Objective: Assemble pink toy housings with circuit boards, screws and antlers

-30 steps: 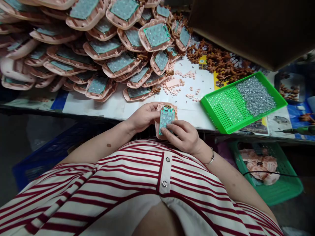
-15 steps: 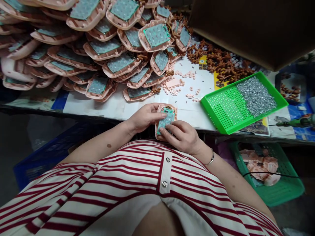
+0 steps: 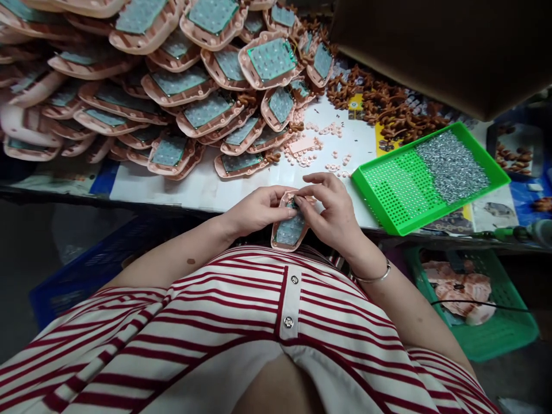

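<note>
My left hand (image 3: 263,208) is closed on the left edge of a pink plastic shell (image 3: 280,246), its thumb lying across the part. Inside the shell sits a green circuit board with a greyish, dotted sheet (image 3: 290,229) over it. At the shell's upper end, my right hand (image 3: 331,208) has thumb and index finger pinched together, the other fingers raised. Whatever lies between those fingertips is too small and covered to name. The shell is held just at the table's front edge, close to the striped shirt.
Many similar pink shells with boards (image 3: 202,115) are piled at the left. Small pink parts (image 3: 302,148) and brown plastic pieces (image 3: 388,112) lie farther back. A green tray (image 3: 390,187) holds shiny metal bits. A screwdriver-like tool (image 3: 509,233) and a green basket (image 3: 509,322) are at right.
My right hand has moved from the lower part of the board up to the shell's top end, fingers now pinched there. My left hand keeps its hold, and the shell is tilted slightly differently.
</note>
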Available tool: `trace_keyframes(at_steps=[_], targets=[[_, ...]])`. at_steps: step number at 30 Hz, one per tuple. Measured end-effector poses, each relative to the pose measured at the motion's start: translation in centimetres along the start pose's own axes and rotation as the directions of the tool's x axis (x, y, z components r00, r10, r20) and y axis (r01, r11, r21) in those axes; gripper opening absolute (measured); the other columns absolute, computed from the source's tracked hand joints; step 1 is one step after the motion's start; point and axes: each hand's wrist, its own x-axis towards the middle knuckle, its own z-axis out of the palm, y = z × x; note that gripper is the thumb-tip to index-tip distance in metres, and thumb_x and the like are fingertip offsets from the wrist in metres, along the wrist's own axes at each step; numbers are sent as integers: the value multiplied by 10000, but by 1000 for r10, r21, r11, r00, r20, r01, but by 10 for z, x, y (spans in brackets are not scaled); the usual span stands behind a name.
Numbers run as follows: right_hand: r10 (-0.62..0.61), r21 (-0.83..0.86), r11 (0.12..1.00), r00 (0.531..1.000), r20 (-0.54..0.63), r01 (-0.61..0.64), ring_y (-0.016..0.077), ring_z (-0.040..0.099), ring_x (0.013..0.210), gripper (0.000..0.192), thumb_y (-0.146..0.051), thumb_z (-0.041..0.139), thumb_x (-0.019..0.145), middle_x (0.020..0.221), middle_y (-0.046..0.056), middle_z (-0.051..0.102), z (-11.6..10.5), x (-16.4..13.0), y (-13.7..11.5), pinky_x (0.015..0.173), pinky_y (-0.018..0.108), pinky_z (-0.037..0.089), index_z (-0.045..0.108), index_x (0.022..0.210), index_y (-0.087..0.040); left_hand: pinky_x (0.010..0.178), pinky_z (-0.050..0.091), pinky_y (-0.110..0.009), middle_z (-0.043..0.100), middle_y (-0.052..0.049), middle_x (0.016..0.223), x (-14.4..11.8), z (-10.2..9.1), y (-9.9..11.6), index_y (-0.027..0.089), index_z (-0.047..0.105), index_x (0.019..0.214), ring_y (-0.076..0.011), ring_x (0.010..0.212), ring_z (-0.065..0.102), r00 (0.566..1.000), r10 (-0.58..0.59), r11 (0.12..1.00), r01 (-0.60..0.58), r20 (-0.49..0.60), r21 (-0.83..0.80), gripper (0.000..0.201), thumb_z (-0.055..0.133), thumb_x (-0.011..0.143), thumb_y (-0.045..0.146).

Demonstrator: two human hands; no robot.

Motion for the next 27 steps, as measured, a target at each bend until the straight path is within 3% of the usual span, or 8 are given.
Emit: trace_keyframes(at_steps=[6, 10, 12, 14, 17, 19, 23, 27], targets=[[91, -8, 996, 991, 100, -91, 244, 636, 1034, 116, -251, 585, 907, 1090, 104, 688, -2, 1, 3, 933, 451, 505, 682, 872, -197, 817, 529, -293, 764, -72, 948, 0, 1, -3, 130, 747, 1057, -199, 895, 688, 999, -32, 999, 32, 7, -42, 416, 842, 674, 261], [42, -63, 997, 998, 50, -39, 256, 630, 1082, 169, -306, 549, 944, 1147, 128, 676, -1, -3, 5, 948, 454, 509, 671, 983, -197, 782, 526, -276, 762, -67, 928, 3, -1, -3, 129, 751, 1034, -185, 853, 688, 999, -50, 994, 50, -1, -102, 405, 854, 666, 262], [-46, -131, 990, 998, 40, 51, 288, 597, 1197, 306, -404, 557, 951, 1285, 168, 628, -2, -6, 5, 1003, 486, 493, 640, 1151, -188, 739, 521, -267, 757, -64, 896, 5, -3, -2, 124, 748, 1028, -173, 798, 683, 998, -56, 987, 53, -17, -152, 397, 849, 669, 259], [-106, -185, 974, 987, 123, 128, 334, 553, 1278, 551, -545, 602, 905, 1382, 194, 578, -4, -10, 5, 1052, 535, 465, 560, 1318, -183, 711, 518, -266, 748, -59, 859, 7, -4, 0, 116, 745, 1024, -165, 749, 676, 997, -68, 980, 61, -31, -190, 396, 844, 663, 246], [-70, -208, 968, 948, 312, 140, 398, 516, 1318, 887, -686, 675, 785, 1431, 237, 540, -7, -13, 2, 1066, 599, 451, 432, 1454, -157, 707, 520, -273, 737, -51, 831, 9, -5, 0, 108, 743, 1016, -160, 716, 666, 995, -95, 977, 85, -41, -198, 399, 846, 649, 226], [-19, -226, 968, 922, 386, 114, 424, 494, 1342, 1009, -689, 732, 727, 1458, 268, 507, -9, -13, -2, 1059, 622, 458, 378, 1489, -129, 705, 523, -275, 738, -52, 835, 9, -5, -2, 108, 744, 1016, -158, 710, 663, 993, -112, 976, 102, -40, -191, 397, 844, 649, 223], [42, -274, 958, 900, 435, 88, 427, 489, 1354, 1026, -563, 829, 691, 1472, 279, 493, -11, -12, -10, 1061, 612, 476, 376, 1482, -92, 697, 519, -263, 745, -56, 846, 10, -5, -4, 110, 749, 1021, -152, 711, 663, 994, -110, 977, 103, -24, -186, 398, 844, 649, 218], [65, -279, 959, 909, 412, 58, 419, 503, 1342, 937, -473, 820, 724, 1478, 264, 490, -9, -12, -14, 1062, 613, 486, 394, 1471, -100, 719, 521, -266, 746, -58, 850, 10, -5, -4, 105, 748, 1003, -154, 730, 663, 995, -101, 976, 94, -28, -195, 389, 847, 639, 202]])
